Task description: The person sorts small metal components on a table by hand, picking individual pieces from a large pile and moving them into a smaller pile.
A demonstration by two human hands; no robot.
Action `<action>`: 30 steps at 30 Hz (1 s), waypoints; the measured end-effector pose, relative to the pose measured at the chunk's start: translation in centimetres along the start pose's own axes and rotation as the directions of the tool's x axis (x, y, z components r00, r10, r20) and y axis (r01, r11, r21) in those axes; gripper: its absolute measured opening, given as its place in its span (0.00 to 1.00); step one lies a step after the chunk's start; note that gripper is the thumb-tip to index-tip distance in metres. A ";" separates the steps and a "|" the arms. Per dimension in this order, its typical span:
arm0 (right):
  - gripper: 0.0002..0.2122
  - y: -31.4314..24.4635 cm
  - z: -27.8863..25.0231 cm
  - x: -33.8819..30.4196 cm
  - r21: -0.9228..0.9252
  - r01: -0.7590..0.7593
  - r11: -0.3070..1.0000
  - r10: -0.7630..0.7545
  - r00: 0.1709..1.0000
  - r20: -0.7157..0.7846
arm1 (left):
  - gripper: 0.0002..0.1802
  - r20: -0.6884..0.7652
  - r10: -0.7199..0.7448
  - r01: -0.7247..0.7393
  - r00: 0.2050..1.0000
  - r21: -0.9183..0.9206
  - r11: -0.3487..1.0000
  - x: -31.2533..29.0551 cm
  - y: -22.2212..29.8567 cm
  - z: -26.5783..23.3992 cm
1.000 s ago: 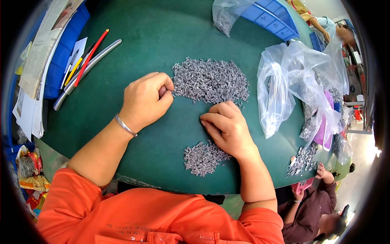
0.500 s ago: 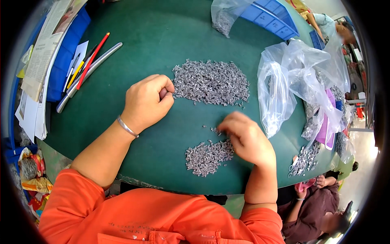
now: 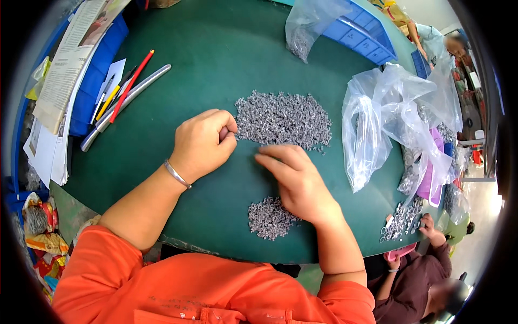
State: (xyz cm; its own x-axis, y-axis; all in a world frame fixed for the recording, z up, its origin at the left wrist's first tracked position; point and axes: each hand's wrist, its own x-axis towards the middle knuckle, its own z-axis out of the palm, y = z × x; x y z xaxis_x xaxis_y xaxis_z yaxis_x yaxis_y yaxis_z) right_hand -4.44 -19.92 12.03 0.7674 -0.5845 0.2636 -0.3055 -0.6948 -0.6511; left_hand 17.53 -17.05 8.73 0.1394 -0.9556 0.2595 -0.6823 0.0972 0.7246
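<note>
A large heap of tiny grey metallic-looking parts (image 3: pixel 285 120) lies on the green tabletop in front of me. My left hand (image 3: pixel 205 141) rests at its left edge, fingers curled closed; whatever they hold is hidden. Between the two heaps, my right hand (image 3: pixel 294 181) points its fingers toward the left one, loosely stretched and slightly blurred, with nothing visible in them. A smaller heap of the same small parts (image 3: pixel 271 218) sits nearer me, partly covered by the right hand and wrist.
Pens and a red pencil (image 3: pixel 132 86) lie at the left, beside a blue bin (image 3: pixel 86 102) with newspaper (image 3: pixel 67 70). Clear plastic bags (image 3: pixel 367 135) and a blue tray (image 3: pixel 359 32) stand right. A co-worker's hand (image 3: pixel 429 227) is near scattered rings (image 3: pixel 402 221).
My right hand has moved up and left, away from the smaller heap toward my left hand, and its fingers have straightened. My left hand stays closed by the large heap.
</note>
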 end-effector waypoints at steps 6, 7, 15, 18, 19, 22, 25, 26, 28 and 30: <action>0.21 1.5 -0.3 -0.8 -0.087 -0.017 0.996 0.014 0.999 -0.045 | 0.04 0.006 0.001 -0.001 1.000 0.000 1.000 -0.2 0.0 -0.1; 0.20 1.5 -0.2 -0.6 -0.118 -0.038 0.992 0.021 0.990 -0.143 | 0.04 0.001 -0.002 0.002 1.000 0.000 1.000 -0.2 0.0 -0.1; 0.20 1.3 -0.9 -1.4 -0.100 -0.127 0.987 0.121 0.990 -0.066 | 0.04 -0.005 0.004 -0.004 1.000 -0.011 1.000 0.0 -0.2 0.0; 0.21 0.6 -1.0 -1.5 -0.097 -0.125 0.987 0.120 0.991 -0.056 | 0.04 -0.004 0.011 -0.011 1.000 -0.002 1.000 0.0 -0.3 -0.1; 0.21 0.6 -1.0 -1.5 -0.097 -0.122 0.988 0.118 0.992 -0.053 | 0.04 0.001 0.011 -0.011 1.000 -0.001 1.000 0.0 -0.3 -0.2; 0.19 1.0 -2.4 -2.6 -0.091 -0.143 0.986 0.141 0.990 -0.031 | 0.04 -0.006 0.015 -0.015 1.000 -0.001 1.000 -0.1 0.0 -0.3; 0.13 2.1 -3.8 -2.7 -0.244 -0.177 0.953 0.131 0.972 -0.193 | 0.04 0.012 0.004 -0.004 1.000 -0.004 1.000 0.0 -0.1 -0.2; 0.12 2.3 -4.3 -2.9 -0.236 -0.169 0.957 0.129 0.976 -0.175 | 0.04 0.013 0.002 -0.002 1.000 -0.007 1.000 -0.1 -0.1 -0.3; 0.11 2.2 -4.4 -3.1 -0.228 -0.166 0.959 0.132 0.979 -0.156 | 0.04 0.019 -0.001 0.001 1.000 -0.014 1.000 -0.2 0.1 -0.4; 0.09 1.7 -3.6 -2.7 -0.139 -0.088 0.986 0.079 0.994 -0.072 | 0.04 0.006 0.006 -0.006 1.000 -0.015 1.000 -0.1 0.0 -0.3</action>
State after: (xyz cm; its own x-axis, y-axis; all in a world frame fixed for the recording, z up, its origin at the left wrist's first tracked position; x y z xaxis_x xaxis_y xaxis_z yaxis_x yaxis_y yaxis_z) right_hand -9.07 -21.04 12.81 0.6986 -0.6659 0.2617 -0.4474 -0.6920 -0.5665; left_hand 17.77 -16.85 8.88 0.1307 -0.9567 0.2599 -0.6721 0.1072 0.7327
